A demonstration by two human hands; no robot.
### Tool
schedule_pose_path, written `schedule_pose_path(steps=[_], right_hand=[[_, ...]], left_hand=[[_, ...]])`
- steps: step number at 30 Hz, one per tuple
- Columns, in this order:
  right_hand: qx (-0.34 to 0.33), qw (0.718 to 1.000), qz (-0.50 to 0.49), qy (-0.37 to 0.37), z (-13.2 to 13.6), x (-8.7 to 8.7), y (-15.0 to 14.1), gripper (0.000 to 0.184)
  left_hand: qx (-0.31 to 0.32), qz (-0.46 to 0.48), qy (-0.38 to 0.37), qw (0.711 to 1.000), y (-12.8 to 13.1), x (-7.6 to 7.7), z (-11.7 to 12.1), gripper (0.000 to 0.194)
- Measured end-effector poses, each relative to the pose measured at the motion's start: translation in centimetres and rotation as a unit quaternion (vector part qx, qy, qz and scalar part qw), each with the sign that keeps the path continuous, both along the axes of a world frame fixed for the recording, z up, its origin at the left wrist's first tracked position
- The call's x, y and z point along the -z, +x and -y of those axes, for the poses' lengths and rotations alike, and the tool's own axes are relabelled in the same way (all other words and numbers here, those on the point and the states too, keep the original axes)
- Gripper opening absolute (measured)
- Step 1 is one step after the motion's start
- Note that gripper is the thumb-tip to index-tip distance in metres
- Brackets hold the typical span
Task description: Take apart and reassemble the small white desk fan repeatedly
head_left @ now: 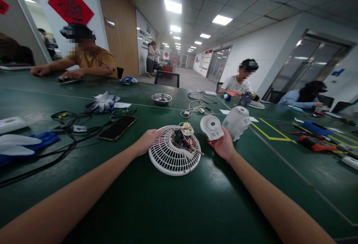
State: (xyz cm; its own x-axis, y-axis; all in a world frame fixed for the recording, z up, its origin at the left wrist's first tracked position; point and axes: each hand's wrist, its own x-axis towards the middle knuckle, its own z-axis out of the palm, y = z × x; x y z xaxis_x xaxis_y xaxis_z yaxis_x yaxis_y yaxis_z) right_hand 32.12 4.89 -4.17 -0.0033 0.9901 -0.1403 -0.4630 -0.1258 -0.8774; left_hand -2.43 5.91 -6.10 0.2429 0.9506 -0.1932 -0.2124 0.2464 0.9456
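A round white fan grille [165, 158] lies on the green table in front of me, with an exposed fan motor [184, 139] and its wiring mounted on top. My left hand [148, 141] grips the grille's left rim, fingers partly hidden beneath the edge. In my right hand [222, 145] is a white slotted motor cover [212, 126], raised just right of the grille. Directly behind that hand stands a larger white plastic housing [237, 122], upright; whether the fingers touch it I cannot tell.
Left of the grille lie a phone [117, 127], black cables [69, 132] and work gloves [103, 102]. A metal bowl [161, 98] and a white cable [192, 109] sit beyond it. An orange multimeter [316, 144] rests at right. Several people sit around the table.
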Motion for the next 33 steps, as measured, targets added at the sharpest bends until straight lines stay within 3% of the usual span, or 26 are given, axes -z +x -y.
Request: schedule_pose_path(steps=[33], right_hand=[[-0.006,1.0,-0.008,0.003,-0.1,0.3,0.2,0.041]], left_hand=[[0.001,-0.003,0.005,1.0,-0.3,0.7,-0.6,0.02]])
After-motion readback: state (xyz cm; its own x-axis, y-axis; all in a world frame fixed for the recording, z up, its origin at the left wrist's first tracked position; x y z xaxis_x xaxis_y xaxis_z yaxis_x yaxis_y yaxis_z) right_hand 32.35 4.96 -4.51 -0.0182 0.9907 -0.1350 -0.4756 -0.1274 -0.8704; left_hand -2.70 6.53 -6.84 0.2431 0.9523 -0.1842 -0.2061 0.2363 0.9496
